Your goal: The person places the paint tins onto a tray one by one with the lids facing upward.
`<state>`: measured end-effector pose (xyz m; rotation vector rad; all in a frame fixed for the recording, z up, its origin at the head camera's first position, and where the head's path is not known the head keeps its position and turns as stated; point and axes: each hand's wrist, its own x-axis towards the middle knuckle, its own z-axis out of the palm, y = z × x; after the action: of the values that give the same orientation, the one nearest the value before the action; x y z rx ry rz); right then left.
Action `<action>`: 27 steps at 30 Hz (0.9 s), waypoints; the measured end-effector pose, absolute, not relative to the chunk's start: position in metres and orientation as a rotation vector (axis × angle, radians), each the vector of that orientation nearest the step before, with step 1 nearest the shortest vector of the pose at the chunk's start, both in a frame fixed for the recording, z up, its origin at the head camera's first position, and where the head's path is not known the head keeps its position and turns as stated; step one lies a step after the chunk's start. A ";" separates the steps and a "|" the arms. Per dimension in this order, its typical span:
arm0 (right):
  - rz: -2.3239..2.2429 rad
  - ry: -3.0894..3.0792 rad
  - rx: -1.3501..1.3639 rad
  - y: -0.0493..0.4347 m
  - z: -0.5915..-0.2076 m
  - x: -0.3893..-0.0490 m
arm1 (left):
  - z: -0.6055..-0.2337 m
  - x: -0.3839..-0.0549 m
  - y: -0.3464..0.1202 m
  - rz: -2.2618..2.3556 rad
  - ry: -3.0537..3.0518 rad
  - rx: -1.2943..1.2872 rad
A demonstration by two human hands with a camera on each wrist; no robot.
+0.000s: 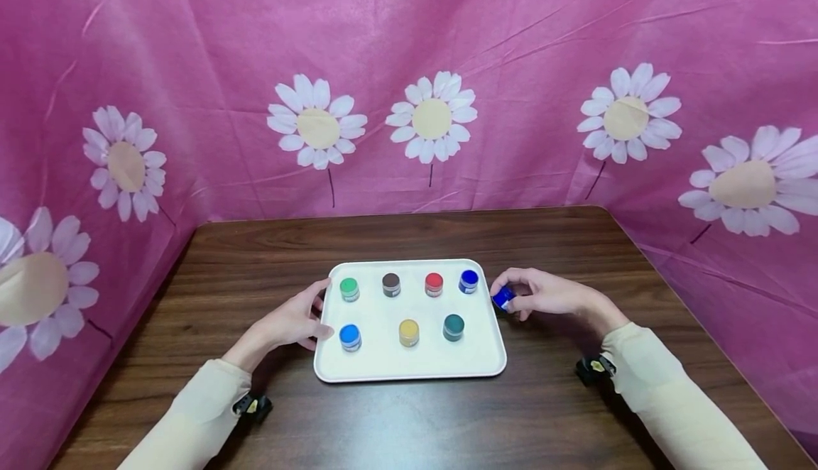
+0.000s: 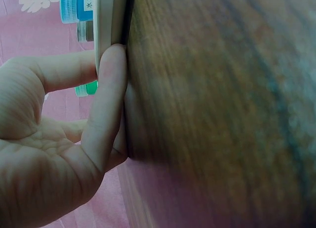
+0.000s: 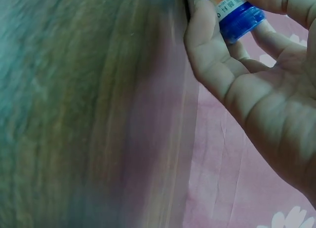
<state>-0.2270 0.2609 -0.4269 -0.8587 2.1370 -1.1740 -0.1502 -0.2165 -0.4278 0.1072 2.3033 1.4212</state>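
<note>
A white tray [image 1: 383,367] lies on the table with several small paint jars on it. My left hand [image 1: 290,321] grips the tray's left edge, the thumb over the rim; in the left wrist view a finger lies along its side wall. Just off the tray's right edge, my right hand [image 1: 549,292] pinches a dark blue paint jar [image 1: 503,298], tilted, between thumb and fingers. The right wrist view shows this jar's printed label [image 3: 229,2]. The tray's back row has green [image 1: 349,289], brown [image 1: 391,285], red [image 1: 434,285] and dark blue [image 1: 469,282] jars.
Nearer the tray's front stand a light blue jar [image 1: 350,338], a yellow jar [image 1: 409,332] and a dark green jar [image 1: 454,327]. The brown wooden table [image 1: 415,427] meets a pink cloth [image 1: 511,44] with white daisies at the back and sides.
</note>
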 end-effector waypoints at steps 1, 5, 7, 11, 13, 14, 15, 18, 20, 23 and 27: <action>-1.188 2.135 -0.869 0.260 -0.427 -0.227 | -0.428 -0.150 -0.216 1.420 2.305 0.105; -1.229 2.124 -0.949 0.255 -0.429 -0.226 | -0.428 -0.149 -0.217 1.408 2.309 0.115; -1.238 2.140 -1.000 0.251 -0.430 -0.225 | -0.429 -0.149 -0.217 1.410 2.309 0.119; -1.239 2.140 -1.052 0.241 -0.431 -0.221 | -0.428 -0.150 -0.217 1.417 2.306 0.116; -1.218 2.104 -1.066 0.236 -0.431 -0.218 | -0.428 -0.150 -0.216 1.420 2.302 0.112; -1.201 2.084 -1.082 0.234 -0.432 -0.216 | -0.428 -0.150 -0.216 1.421 2.300 0.110; -1.187 2.056 -1.093 0.232 -0.432 -0.215 | -0.428 -0.150 -0.216 1.419 2.300 0.109; -1.130 2.024 -1.125 0.227 -0.432 -0.211 | -0.428 -0.150 -0.216 1.417 2.300 0.109; -1.107 2.018 -1.131 0.223 -0.431 -0.209 | -0.428 -0.150 -0.216 1.416 2.301 0.109; -1.080 2.051 -1.137 0.220 -0.429 -0.207 | -0.428 -0.150 -0.216 1.415 2.302 0.111; -1.046 2.113 -1.166 0.217 -0.425 -0.207 | -0.427 -0.149 -0.216 1.412 2.301 0.108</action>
<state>-0.2067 0.2174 -0.4248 -1.1660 2.1129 -1.0457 -0.1494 -0.2163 -0.4268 0.1084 2.3014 1.4120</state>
